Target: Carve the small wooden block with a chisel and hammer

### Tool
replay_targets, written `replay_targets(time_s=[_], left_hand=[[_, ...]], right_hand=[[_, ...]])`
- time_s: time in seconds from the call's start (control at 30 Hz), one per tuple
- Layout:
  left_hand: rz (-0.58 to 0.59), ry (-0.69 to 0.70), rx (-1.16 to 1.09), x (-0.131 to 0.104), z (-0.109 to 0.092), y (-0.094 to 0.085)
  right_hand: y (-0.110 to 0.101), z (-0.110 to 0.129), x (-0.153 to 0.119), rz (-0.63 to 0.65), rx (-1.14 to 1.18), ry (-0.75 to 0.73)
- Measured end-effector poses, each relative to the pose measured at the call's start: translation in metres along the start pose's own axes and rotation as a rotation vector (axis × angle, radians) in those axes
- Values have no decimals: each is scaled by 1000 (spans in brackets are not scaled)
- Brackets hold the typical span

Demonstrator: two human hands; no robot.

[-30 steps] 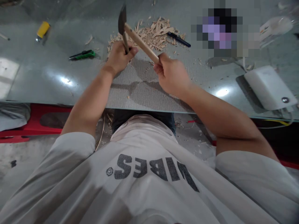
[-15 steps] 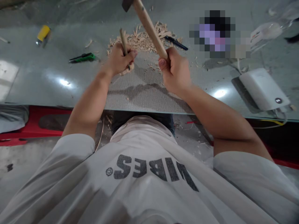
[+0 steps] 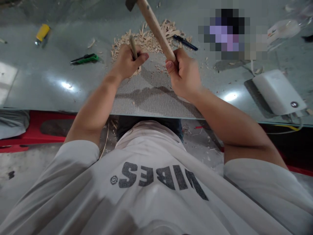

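Note:
My right hand (image 3: pixel 184 73) is closed round the lower end of a wooden hammer handle (image 3: pixel 156 29); the dark hammer head (image 3: pixel 130 4) is raised at the top edge. Gripped in my left hand (image 3: pixel 129 62) is a thin wooden-handled stick or tool (image 3: pixel 133 47), its upper end poking out above the fist. The tool's lower end is hidden by my fingers. Beneath and behind both hands lies a heap of pale wood shavings (image 3: pixel 146 42), and a grey textured mat (image 3: pixel 151 101) covers the table's front part.
A green cutter (image 3: pixel 88 59) and a yellow-handled tool (image 3: pixel 42 32) lie to the left. A black pen-like tool (image 3: pixel 185 42) rests by the shavings. A white box with a cable (image 3: pixel 278 93) sits at the right, near the table edge. Pixelated items occupy the back right.
My left hand has turned a little and shifted slightly right, and the tool in it now stands lower and tilts differently. My right hand and the hammer have barely moved.

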State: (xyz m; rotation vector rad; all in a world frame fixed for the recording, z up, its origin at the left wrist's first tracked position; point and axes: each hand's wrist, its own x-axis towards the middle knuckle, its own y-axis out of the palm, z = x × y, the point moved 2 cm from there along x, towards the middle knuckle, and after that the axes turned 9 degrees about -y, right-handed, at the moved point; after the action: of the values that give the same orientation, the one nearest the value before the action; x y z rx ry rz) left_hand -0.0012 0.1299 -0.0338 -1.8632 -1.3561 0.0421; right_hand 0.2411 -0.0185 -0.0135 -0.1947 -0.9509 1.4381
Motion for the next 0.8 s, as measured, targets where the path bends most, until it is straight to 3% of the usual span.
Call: replay_targets(time_s=[0.27, 0.57, 0.73, 0.8], left_hand=[[-2, 61, -70, -1, -3, 2], [6, 23, -112, -1, -1, 6], [28, 22, -124, 0, 2, 6], [22, 29, -115, 1, 4, 7]], right_hand=[[-1, 3, -2, 34, -76, 11], [-6, 8, -3, 19, -52, -33], [-7, 3, -1, 123, -102, -45], [-9, 4, -1, 98, -108, -58]])
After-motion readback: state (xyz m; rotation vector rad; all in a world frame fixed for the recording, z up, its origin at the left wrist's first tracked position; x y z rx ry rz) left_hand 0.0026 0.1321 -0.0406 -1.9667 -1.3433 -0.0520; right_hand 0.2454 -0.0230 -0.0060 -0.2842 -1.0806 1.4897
